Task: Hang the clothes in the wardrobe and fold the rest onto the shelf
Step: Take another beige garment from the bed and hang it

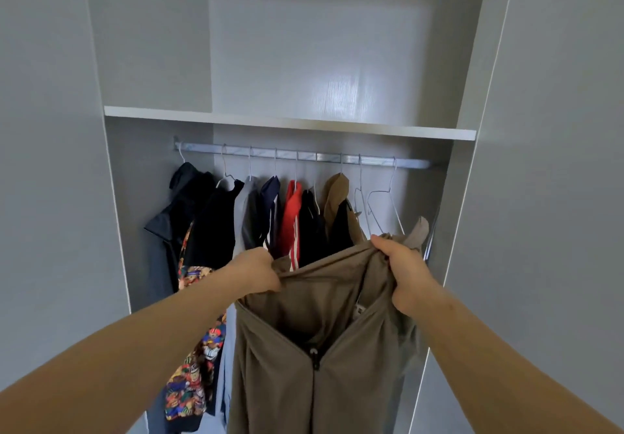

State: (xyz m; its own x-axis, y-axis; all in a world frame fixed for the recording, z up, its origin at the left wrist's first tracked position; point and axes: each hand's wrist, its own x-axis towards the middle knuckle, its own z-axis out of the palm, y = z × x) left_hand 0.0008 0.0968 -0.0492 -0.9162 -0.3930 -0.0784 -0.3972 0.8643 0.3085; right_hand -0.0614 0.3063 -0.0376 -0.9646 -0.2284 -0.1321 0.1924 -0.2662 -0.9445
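In the lower middle of the frame, both hands hold up a brown zip jacket (320,349) in front of the open wardrobe. The left hand (260,270) has its fingers curled around the fabric at one shoulder. The right hand (405,271) grips the other shoulder in the same way, with the cloth bunched in its fist. The jacket hangs down from the two hands, open at the neck and with the zipper closed lower down. I cannot tell if a hanger is already inside it.

Behind the hands, in the middle of the frame, the rail (304,156) carries a row of hung clothes (270,217), mostly dark and with one red piece. Two empty wire hangers (381,211) hang at the right end of the rail, just above the right hand. The shelf (287,123) is above the rail.

The step in hand seems to be hanging this jacket. I think the next move needs one hand free to take an empty hanger while the other hand supports the jacket. The hanger's ends then have to go into the shoulders through the open neck.
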